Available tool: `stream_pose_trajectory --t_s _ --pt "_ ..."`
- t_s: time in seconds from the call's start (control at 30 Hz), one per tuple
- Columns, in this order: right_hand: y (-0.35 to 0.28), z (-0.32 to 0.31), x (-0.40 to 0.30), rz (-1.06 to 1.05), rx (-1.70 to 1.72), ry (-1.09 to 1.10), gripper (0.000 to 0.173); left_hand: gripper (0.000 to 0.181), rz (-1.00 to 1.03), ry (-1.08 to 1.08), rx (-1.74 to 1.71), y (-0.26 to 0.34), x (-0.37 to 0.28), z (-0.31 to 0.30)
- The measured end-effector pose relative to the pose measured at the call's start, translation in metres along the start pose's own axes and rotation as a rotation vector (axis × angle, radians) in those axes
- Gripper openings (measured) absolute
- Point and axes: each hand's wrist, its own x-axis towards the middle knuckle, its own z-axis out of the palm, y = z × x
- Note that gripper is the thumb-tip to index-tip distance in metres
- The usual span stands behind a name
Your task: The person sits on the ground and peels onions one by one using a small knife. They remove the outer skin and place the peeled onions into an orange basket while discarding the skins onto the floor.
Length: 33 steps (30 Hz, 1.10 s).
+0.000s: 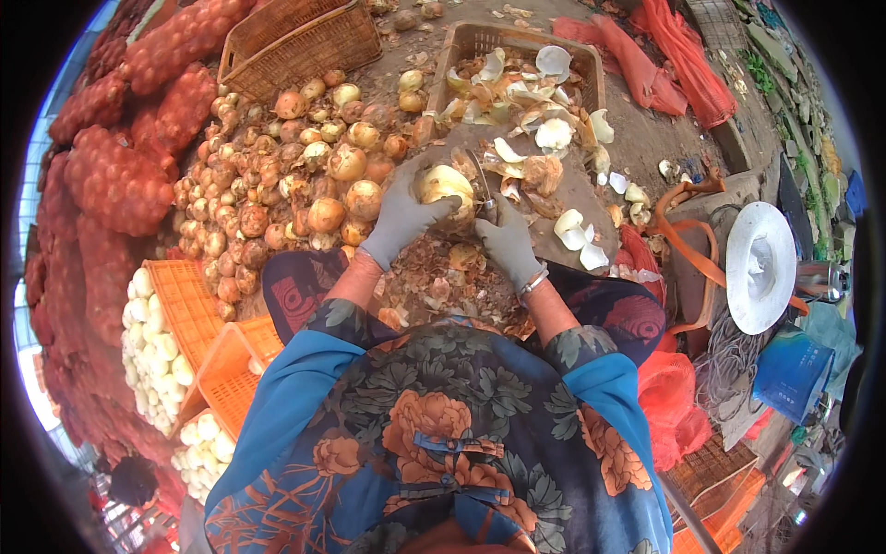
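Note:
My left hand [408, 211], in a grey glove, grips a large, partly peeled onion [446, 187] from its left side, thumb across the front. Grey-gloved too, my right hand [507, 235] is closed around the handle of a small curved knife [480, 176], its blade pointing up beside the onion. A bracelet circles the right wrist. Onion skins [543, 173] and pale peeled layers lie beyond the right hand on a flat brown surface [554, 197]. Unpeeled onions [325, 215] form a heap to the left of my left hand.
A plastic crate [450, 52] of peelings stands ahead, near an emptier brown crate [304, 52]. Red mesh sacks of onions [121, 180] pile up at left. Orange crates [183, 305] and peeled onions [156, 353] are lower left. A white hat [760, 266] and blue bag [792, 370] are at right.

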Motion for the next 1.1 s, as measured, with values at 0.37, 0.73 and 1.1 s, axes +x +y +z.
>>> stream_pose_trajectory --t_s 0.37,0.73,1.1 --pt "-0.030 -0.030 -0.069 0.043 -0.024 -0.048 0.031 0.066 -0.045 0.056 -0.158 0.007 -0.016 0.010" --pt "-0.054 -0.031 -0.071 0.129 -0.033 -0.139 0.027 0.065 -0.031 0.139 -0.100 0.010 -0.022 0.020" --pt "-0.042 -0.038 -0.058 0.144 -0.171 -0.280 0.024 0.067 0.041 0.214 0.184 0.018 -0.027 0.026"
